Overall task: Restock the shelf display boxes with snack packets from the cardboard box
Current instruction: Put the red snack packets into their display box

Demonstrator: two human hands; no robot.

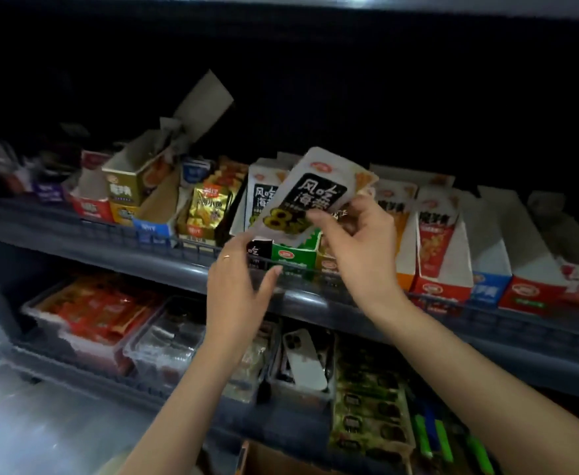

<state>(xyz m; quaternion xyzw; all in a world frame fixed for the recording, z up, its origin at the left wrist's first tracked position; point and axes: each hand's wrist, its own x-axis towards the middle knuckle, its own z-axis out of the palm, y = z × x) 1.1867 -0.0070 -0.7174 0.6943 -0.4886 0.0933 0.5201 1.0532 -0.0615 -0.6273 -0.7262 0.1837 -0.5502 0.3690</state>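
Observation:
My right hand (pixel 356 238) grips a small stack of white snack packets (pixel 312 193) with black labels, held tilted above the upper shelf. Right behind them stands a white display box (pixel 259 197) with the same black label. My left hand (pixel 238 286) is just below the packets, fingers loosely spread, its index fingertip touching the stack's lower edge and holding nothing. A ring shows on one finger. A corner of the brown cardboard box (pixel 267 457) shows at the bottom edge, between my forearms.
Several more display boxes line the upper shelf (pixel 178 269): gold and red ones at the left, orange, red and blue ones (pixel 442 248) at the right. The lower shelf holds clear trays of red packets (pixel 96 313), a white phone (pixel 303 358) and green packets.

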